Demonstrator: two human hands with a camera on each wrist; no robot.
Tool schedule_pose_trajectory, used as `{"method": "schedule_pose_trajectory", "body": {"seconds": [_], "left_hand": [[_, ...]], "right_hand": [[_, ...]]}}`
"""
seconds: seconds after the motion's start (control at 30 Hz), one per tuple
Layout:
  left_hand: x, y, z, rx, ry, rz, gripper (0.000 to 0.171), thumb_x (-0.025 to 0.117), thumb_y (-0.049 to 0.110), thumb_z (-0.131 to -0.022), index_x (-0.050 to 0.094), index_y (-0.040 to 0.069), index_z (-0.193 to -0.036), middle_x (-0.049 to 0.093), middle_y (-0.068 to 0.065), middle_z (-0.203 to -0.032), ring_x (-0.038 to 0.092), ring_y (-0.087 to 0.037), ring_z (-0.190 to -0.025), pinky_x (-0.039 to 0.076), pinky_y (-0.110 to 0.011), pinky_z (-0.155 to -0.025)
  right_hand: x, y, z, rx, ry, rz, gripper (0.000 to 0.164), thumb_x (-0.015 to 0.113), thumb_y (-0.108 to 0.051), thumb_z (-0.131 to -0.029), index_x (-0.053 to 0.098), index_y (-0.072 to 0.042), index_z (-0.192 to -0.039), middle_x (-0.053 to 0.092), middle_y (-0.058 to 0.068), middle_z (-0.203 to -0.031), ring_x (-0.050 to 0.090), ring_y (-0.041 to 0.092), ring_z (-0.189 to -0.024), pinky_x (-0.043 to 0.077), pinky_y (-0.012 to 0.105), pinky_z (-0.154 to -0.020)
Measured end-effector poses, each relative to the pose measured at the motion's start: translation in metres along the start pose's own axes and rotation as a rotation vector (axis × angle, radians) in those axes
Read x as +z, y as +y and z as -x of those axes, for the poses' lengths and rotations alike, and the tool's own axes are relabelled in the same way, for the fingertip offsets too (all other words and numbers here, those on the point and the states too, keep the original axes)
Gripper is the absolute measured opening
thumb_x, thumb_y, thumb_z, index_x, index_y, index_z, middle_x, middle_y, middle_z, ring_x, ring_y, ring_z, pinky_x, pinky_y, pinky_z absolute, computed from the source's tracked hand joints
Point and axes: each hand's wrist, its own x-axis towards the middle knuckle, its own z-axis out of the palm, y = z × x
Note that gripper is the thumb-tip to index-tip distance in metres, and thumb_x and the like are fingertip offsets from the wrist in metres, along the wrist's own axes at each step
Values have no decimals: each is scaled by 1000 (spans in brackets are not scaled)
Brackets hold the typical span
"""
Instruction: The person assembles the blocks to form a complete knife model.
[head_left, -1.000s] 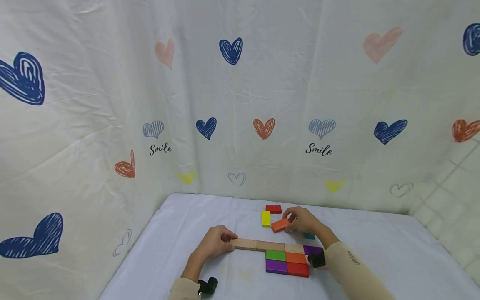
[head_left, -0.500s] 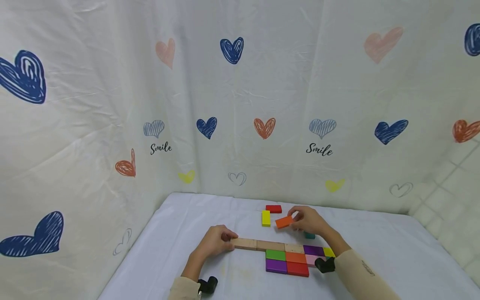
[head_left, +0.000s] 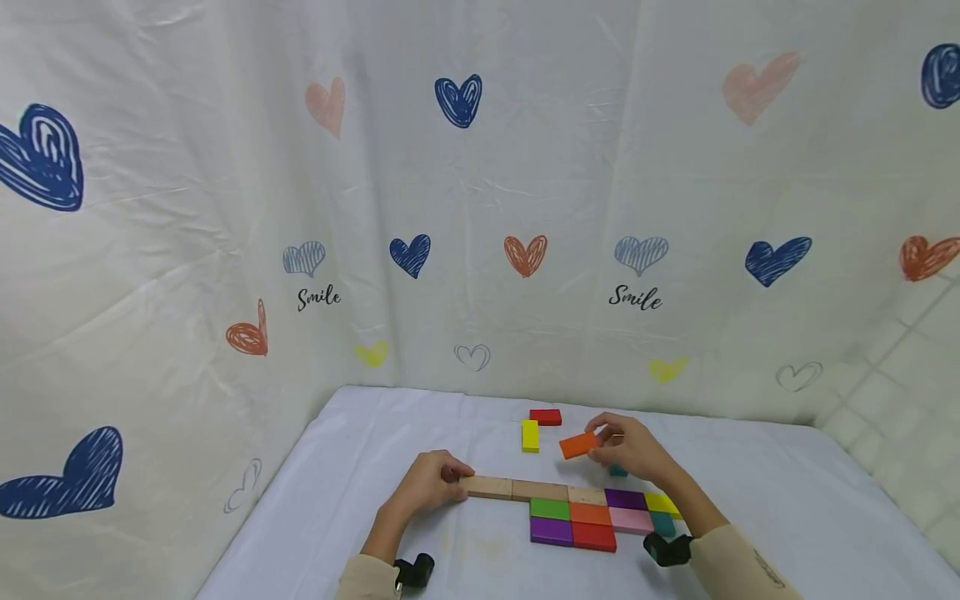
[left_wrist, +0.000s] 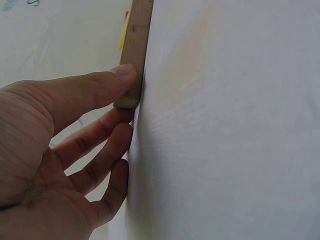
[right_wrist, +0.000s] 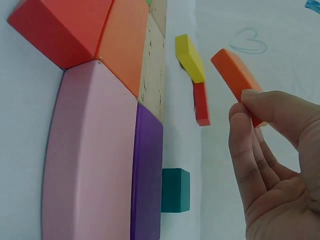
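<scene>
My right hand pinches an orange wooden block by one end, between thumb and fingers. In the right wrist view this orange block is raised and tilted, with its far end free. At the left, my left hand holds the end of a natural-wood block. The thumb lies on that plain block in the left wrist view, the other fingers curled at its end and far side. This block heads a row with two more plain blocks and a purple block.
Against the row's near side lie green, orange, pink, violet and red blocks. Farther back are a yellow block, a red block and a teal block. A printed curtain hangs behind the table.
My right hand has moved slightly right with the orange block, and its forearm has shifted right, uncovering the yellow and teal blocks at the row's right end. The left hand keeps its place.
</scene>
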Motion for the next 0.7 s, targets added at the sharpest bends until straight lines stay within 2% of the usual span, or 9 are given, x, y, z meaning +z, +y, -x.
{"method": "schedule_pose_trajectory", "body": {"seconds": [0.23,0.7], "left_hand": [[0,0,0,-12,-3,-3,28,86,6,-77,82,16,-103,70,2,-91,60,-15,-84,47,-25,-69],[0,0,1,-17,-4,-1,28,85,6,-77,82,16,-103,70,2,-92,60,-15,-85,47,-25,-70]], "right_hand": [[-1,1,12,1,27,-52,34,79,-14,-89,64,-7,-119,64,12,-110,65,21,-91,60,30,-73],[-5,6,30,47,47,-84,39,81,-18,-87,63,-8,-120,62,12,-110,66,22,-89,60,29,-74]]}}
